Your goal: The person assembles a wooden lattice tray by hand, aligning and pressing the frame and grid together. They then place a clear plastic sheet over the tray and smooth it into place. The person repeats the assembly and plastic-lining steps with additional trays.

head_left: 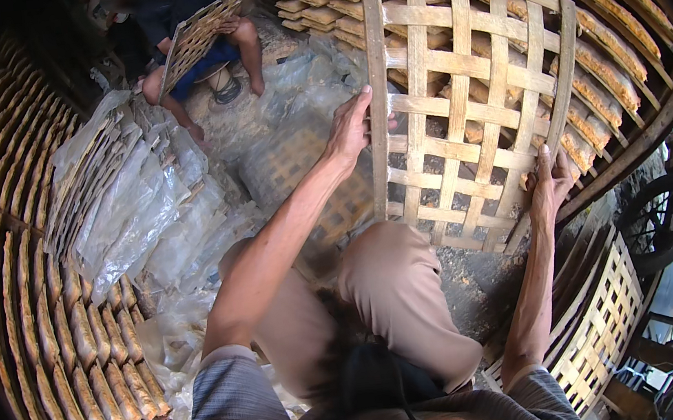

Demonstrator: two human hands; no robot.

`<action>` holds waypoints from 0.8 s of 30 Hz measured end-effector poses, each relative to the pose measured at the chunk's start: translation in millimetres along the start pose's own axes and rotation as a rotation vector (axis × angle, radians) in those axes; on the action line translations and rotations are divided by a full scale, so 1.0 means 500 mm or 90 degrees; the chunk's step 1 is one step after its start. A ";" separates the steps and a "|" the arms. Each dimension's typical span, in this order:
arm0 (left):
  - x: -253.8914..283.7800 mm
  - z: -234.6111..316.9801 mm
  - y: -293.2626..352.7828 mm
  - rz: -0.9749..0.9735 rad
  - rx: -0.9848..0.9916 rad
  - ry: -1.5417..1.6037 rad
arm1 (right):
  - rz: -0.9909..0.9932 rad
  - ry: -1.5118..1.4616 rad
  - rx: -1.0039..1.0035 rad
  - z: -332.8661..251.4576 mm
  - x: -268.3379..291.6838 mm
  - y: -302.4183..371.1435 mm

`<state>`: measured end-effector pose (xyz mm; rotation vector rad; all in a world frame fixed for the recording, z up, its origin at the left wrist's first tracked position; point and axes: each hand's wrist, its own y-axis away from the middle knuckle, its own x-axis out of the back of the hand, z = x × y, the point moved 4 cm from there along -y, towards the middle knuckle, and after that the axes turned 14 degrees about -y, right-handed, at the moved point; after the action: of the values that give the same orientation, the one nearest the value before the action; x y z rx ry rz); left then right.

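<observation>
Both my hands hold a woven bamboo panel (469, 102) tilted up on its edge in front of my knees. My left hand (351, 129) grips its left side strip, the thumb on the near face and the fingertips partly hidden behind the wood. At the lower right side, my right hand (550, 178) has its fingers closed on the other edge strip. Through the square gaps in the weave, long brown slabs (587, 93) show on rack shelves behind. Beneath my left forearm, another woven panel (338, 189) lies low under clear plastic.
A pile of plastic sheets (137, 190) rises at my left. More slabs (117, 389) line racks on the left side. Across from me another person (190, 69) squats with a woven panel (203, 35). Several panels (602, 313) lean at the right, near a black wheel (659, 223).
</observation>
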<state>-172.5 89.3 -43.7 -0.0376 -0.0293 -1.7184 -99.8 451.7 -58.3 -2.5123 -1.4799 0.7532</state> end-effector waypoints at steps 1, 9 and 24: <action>-0.003 0.004 0.001 0.029 0.004 0.008 | -0.008 -0.004 -0.013 0.010 -0.005 -0.004; 0.058 0.019 -0.025 0.073 -0.084 0.021 | -0.062 -0.084 -0.064 0.120 -0.084 -0.064; 0.012 0.018 -0.016 -0.024 -0.090 0.012 | 0.009 -0.045 -0.032 0.065 0.011 -0.008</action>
<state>-181.1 85.1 -34.3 -0.1267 0.1063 -1.7553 -116.2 453.9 -86.9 -2.5613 -1.5231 0.8242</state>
